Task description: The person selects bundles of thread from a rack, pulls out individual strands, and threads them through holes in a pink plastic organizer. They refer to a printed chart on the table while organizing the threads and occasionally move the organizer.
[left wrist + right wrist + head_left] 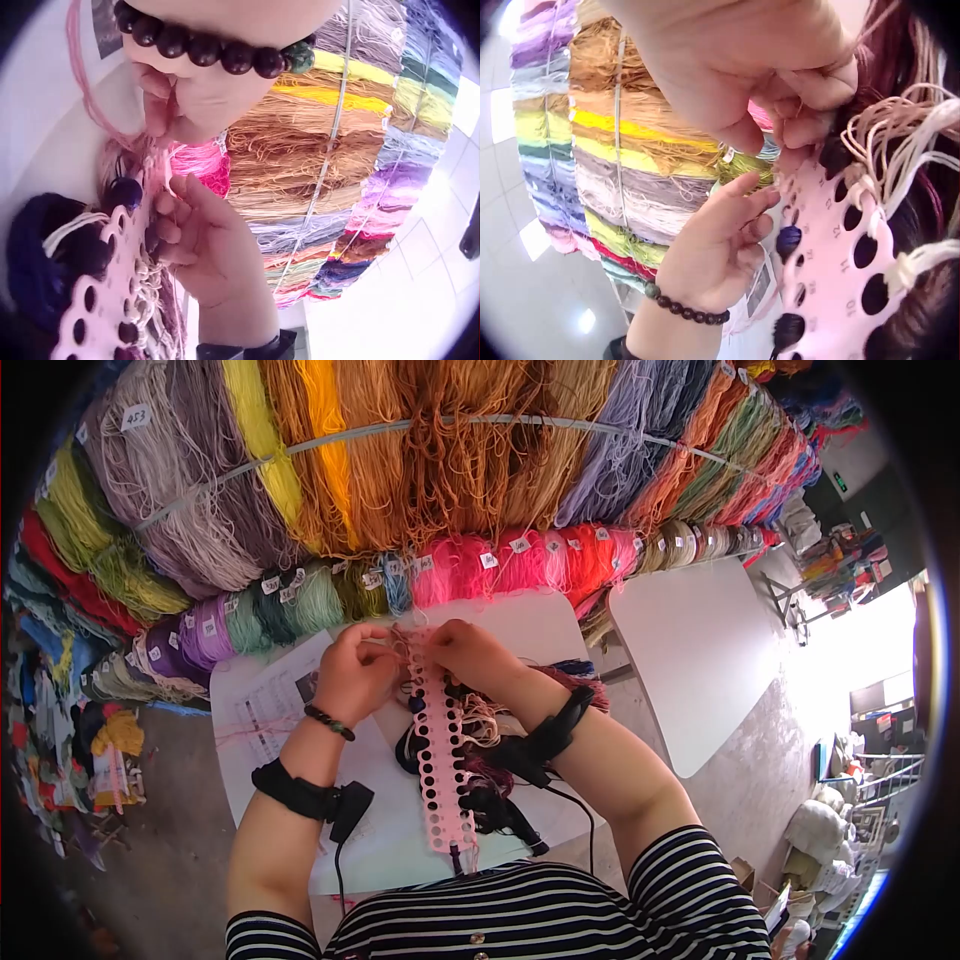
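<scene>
A long pink card [436, 760] with numbered holes along both edges lies over papers, skeins knotted through several holes. At its far end my left hand [358, 672] has its fingers bent by the left edge, pinching pink thread. Opposite, my right hand [478, 655] pinches at the card's right edge; in the right wrist view its thumb and fingers meet beside the upper holes. A dark blue knot [126, 193] sits on the card's edge. Cream threads [911, 142] hang from the holes near my right hand [757, 67]. The exact thread ends are hidden by the fingers.
Hanging skeins of many colours [430, 470] form a wall behind the white table, with labelled bundles [520, 565] along its base. Printed sheets [262, 710] lie left of the card. A second white table [690, 650] stands to the right. Dark and burgundy threads lie beside the card.
</scene>
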`<control>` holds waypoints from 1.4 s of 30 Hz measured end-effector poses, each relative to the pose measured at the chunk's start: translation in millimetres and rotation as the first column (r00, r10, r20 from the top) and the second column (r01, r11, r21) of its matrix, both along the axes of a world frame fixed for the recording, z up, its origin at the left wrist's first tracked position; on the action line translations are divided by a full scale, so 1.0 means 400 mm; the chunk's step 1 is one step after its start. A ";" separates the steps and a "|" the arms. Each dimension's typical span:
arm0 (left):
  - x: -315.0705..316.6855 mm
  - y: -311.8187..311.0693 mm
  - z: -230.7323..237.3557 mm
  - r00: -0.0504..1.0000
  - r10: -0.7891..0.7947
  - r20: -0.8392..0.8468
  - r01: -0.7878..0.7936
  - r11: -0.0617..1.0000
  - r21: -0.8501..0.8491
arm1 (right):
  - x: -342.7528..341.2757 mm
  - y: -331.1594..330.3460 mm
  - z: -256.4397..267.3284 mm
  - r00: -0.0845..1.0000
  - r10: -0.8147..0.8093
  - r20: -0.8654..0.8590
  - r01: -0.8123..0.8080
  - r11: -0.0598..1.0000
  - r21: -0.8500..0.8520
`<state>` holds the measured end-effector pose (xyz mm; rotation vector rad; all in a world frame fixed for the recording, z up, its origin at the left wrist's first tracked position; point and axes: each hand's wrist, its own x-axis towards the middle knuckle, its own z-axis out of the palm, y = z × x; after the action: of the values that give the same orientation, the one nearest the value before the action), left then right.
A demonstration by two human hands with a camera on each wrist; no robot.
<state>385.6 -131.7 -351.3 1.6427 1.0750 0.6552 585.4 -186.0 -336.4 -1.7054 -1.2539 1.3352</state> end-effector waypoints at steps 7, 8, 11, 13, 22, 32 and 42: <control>0.045 -0.013 0.031 0.781 0.203 0.591 0.236 0.780 -0.580 | 0.007 -0.011 -0.011 0.995 -0.061 -0.081 0.056 0.996 -0.064; 0.049 -0.008 0.023 0.822 0.139 0.552 0.246 0.788 -0.565 | 0.009 -0.012 -0.005 0.991 -0.067 -0.119 0.058 0.995 -0.080; 0.068 -0.025 0.035 0.925 -0.023 0.380 0.209 0.864 -0.458 | 0.026 -0.022 0.003 0.904 -0.184 -0.386 0.122 0.976 -0.178; 0.071 -0.031 0.040 0.949 -0.162 0.271 0.243 0.924 -0.297 | 0.037 -0.020 -0.006 0.871 -0.190 -0.453 0.095 0.970 -0.224; -0.163 0.034 0.109 0.906 0.379 0.189 -0.296 0.885 -0.360 | 0.006 -0.008 0.011 0.997 0.032 -0.072 -0.044 0.985 -0.168; -0.844 -0.080 0.155 0.503 0.835 0.224 -0.767 0.551 -0.330 | -0.019 -0.032 0.022 1.000 0.014 -0.025 -0.017 0.994 -0.111; -0.625 -0.385 0.040 0.722 0.386 -0.574 -0.239 0.918 0.317 | -0.062 -0.209 0.006 0.934 -0.055 0.353 0.024 0.996 0.091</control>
<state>135.7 -285.5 -335.4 1.9558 1.8629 0.4483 560.6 -269.7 -333.8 -1.9590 -1.4425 0.9594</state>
